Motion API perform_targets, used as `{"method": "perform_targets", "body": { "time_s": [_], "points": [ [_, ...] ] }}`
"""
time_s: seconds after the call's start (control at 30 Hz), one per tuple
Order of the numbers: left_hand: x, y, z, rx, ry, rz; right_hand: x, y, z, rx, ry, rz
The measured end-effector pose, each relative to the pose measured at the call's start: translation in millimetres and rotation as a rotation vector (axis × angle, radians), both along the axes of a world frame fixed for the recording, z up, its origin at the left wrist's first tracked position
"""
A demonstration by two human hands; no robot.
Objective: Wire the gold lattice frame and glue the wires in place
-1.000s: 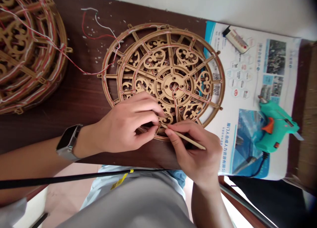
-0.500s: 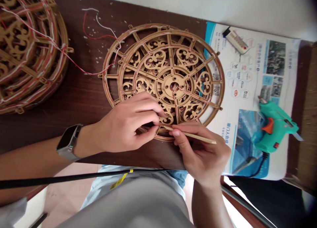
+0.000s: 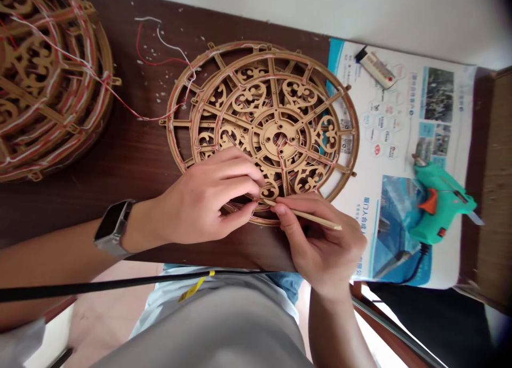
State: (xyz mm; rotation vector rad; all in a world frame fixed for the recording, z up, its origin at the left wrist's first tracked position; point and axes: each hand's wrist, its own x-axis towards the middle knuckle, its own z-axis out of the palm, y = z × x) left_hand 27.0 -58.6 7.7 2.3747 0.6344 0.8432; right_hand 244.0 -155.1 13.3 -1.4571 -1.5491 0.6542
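A round gold openwork frame (image 3: 281, 136), with scroll ornaments, spokes and red and white wires along its rings, lies stacked over similar rings. My right hand (image 3: 326, 240) pinches a thin pointed wooden stick (image 3: 318, 219) between thumb and fingers. The stick's tip rests by the frame's near rim, close to my left fingertips. My left hand (image 3: 216, 197) lies over the frame's near left part, fingers curled and thumb close to the index finger. Whatever sits between those fingertips is too small to make out. Loose wires (image 3: 170, 63) trail from the frame's left side.
Another stack of gold rings (image 3: 52, 90) stands at the left, joined by wire. On the right, a printed sheet (image 3: 372, 181) bears a green glue gun (image 3: 440, 200) and a small white box with a black end (image 3: 376, 68). White crumbs dot the brown table (image 3: 132, 144).
The stick and my right hand have shifted slightly left, toward my left fingertips. My left thumb and index finger look a little further apart. The view has moved slightly.
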Motion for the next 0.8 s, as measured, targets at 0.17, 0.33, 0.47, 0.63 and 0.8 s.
{"method": "perform_targets", "body": {
  "time_s": [0.17, 0.33, 0.47, 0.63, 0.8],
  "points": [
    [-0.4, 0.3, -0.4, -0.007, -0.005, -0.006, -0.2, 2.4, -1.5, 0.051, -0.030, 0.043],
    [-1.1, 0.2, -1.0, -0.024, -0.013, -0.003, -0.2, 2.6, -2.0, 0.049, 0.037, 0.023],
    [-1.5, 0.3, -0.5, -0.021, -0.017, 0.001, 0.2, 2.2, -1.0, 0.045, 0.022, 0.029],
    [-1.5, 1.6, 0.8, -0.048, -0.030, -0.002, 0.2, 2.5, -1.3, 0.059, -0.009, 0.059],
    [-1.8, 3.5, 1.4, -0.060, -0.026, -0.003, -0.4, 4.0, -1.8, 0.068, -0.040, 0.066]
  ]
}}
